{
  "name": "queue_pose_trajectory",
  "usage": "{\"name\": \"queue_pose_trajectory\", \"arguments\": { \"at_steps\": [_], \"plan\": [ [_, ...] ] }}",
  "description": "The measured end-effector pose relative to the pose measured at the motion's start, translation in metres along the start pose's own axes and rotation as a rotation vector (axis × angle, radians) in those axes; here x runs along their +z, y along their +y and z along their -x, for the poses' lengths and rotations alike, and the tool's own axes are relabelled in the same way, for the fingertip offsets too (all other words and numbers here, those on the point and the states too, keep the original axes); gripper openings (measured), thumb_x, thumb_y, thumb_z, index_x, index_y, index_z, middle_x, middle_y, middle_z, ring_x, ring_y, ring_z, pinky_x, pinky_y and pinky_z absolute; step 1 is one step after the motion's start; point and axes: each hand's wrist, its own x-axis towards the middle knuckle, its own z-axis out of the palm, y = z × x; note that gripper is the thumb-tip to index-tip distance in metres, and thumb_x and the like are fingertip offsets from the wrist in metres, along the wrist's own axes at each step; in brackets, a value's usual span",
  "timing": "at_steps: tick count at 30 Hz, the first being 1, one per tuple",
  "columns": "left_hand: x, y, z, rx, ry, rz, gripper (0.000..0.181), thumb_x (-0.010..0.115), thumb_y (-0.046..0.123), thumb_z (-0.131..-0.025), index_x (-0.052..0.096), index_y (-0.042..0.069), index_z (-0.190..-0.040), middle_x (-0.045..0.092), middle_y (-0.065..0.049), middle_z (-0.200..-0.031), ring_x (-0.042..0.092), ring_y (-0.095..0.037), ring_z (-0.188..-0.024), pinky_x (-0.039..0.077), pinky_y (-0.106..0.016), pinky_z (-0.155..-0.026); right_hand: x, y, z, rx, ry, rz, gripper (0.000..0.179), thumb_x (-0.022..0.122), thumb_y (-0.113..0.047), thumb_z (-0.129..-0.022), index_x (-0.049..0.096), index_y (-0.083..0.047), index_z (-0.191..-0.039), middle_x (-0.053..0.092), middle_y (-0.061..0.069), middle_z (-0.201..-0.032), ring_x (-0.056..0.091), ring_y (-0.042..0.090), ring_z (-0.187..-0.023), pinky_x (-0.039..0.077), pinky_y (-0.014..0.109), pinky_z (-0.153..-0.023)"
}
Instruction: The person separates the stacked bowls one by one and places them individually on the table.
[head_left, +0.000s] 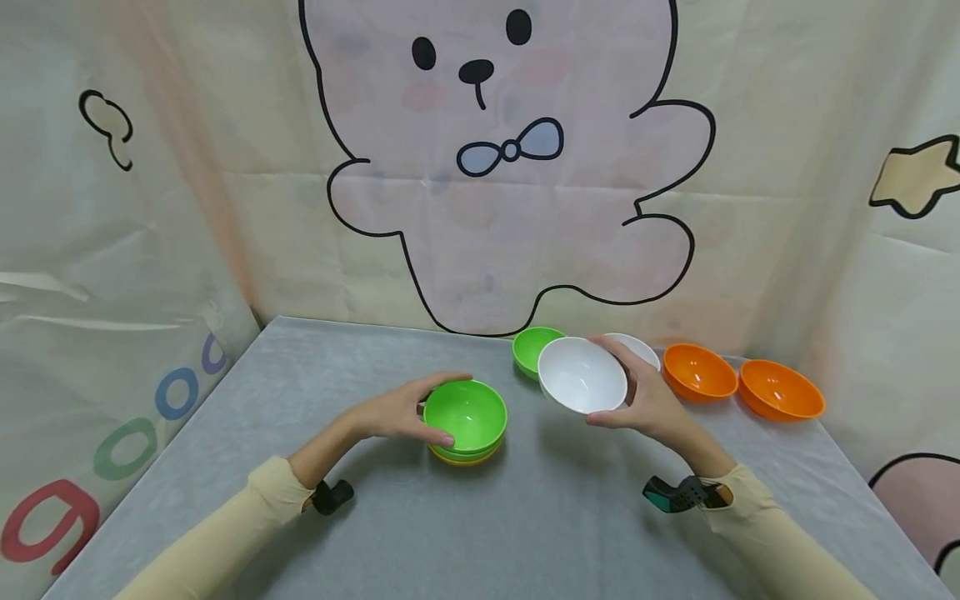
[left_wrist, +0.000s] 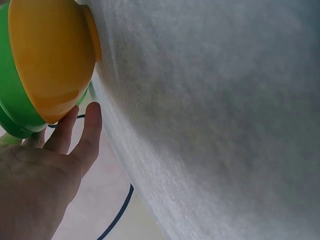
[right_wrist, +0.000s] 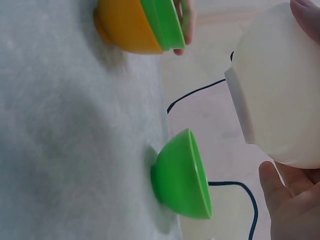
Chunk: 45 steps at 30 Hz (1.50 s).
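Note:
A stack of bowls stands on the table, a green bowl (head_left: 465,417) on top and an orange bowl (left_wrist: 52,55) at the bottom. My left hand (head_left: 397,412) holds this stack from its left side, thumb at the near rim and fingers round the far side. To the right, my right hand (head_left: 652,404) grips a white bowl (head_left: 582,379) by its right side, thumb near and fingers at the far rim. In the right wrist view the white bowl's foot is off the table and its mouth is tilted.
Behind the held white bowl, another green bowl (head_left: 531,348) and a second white bowl (head_left: 641,350) stand near the table's back edge. Two orange bowls (head_left: 699,373) sit side by side at the back right. A printed curtain (head_left: 480,242) hangs behind the grey-covered table (head_left: 525,533).

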Motion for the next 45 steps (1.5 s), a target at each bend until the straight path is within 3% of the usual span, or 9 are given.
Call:
{"name": "queue_pose_trajectory", "arguments": {
  "at_steps": [9,20,29,38,45],
  "plan": [
    [0.002,0.0,-0.001,-0.011,0.016,-0.036,0.089,0.084,0.033,-0.084,0.036,0.022,-0.158,0.043,0.007,-0.152,0.041,-0.018,-0.136,0.039,-0.046,-0.107,-0.006,0.01,0.016,-0.003,0.014,-0.002,0.101,0.092,0.003,-0.069,0.04,-0.01,-0.155,0.043,0.01,-0.148,0.048,0.029,-0.122,0.051,0.025,-0.093],
    [0.002,0.001,-0.002,-0.031,0.012,-0.027,0.088,0.083,0.033,-0.084,0.035,0.025,-0.158,0.041,0.007,-0.153,0.04,-0.018,-0.137,0.04,-0.045,-0.106,-0.028,0.015,0.045,0.026,0.047,0.13,0.1,0.094,-0.004,-0.07,0.039,-0.007,-0.155,0.045,0.012,-0.144,0.05,0.014,-0.117,0.049,0.018,-0.091],
    [0.003,0.001,-0.001,-0.027,0.009,-0.015,0.087,0.083,0.03,-0.085,0.035,0.024,-0.158,0.041,0.006,-0.153,0.04,-0.018,-0.136,0.04,-0.045,-0.105,-0.044,0.023,0.064,0.063,0.067,0.109,0.099,0.091,0.002,-0.071,0.039,-0.006,-0.154,0.038,0.015,-0.152,0.047,0.011,-0.121,0.047,0.016,-0.093],
    [0.003,-0.001,-0.002,-0.022,-0.003,0.023,0.089,0.083,0.032,-0.085,0.033,0.024,-0.159,0.04,0.005,-0.154,0.042,-0.019,-0.135,0.044,-0.044,-0.102,-0.061,0.038,0.078,0.071,0.122,0.237,0.096,0.092,-0.001,-0.071,0.041,-0.004,-0.152,0.05,0.012,-0.14,0.049,0.005,-0.114,0.044,0.011,-0.09],
    [0.003,-0.001,-0.002,-0.028,-0.003,0.029,0.09,0.083,0.033,-0.085,0.033,0.024,-0.159,0.041,0.005,-0.152,0.043,-0.019,-0.134,0.045,-0.042,-0.102,-0.09,0.051,0.098,0.152,0.171,0.372,0.093,0.092,-0.008,-0.074,0.041,-0.003,-0.151,0.048,0.02,-0.137,0.046,-0.003,-0.106,0.044,0.008,-0.08]
  ]
}}
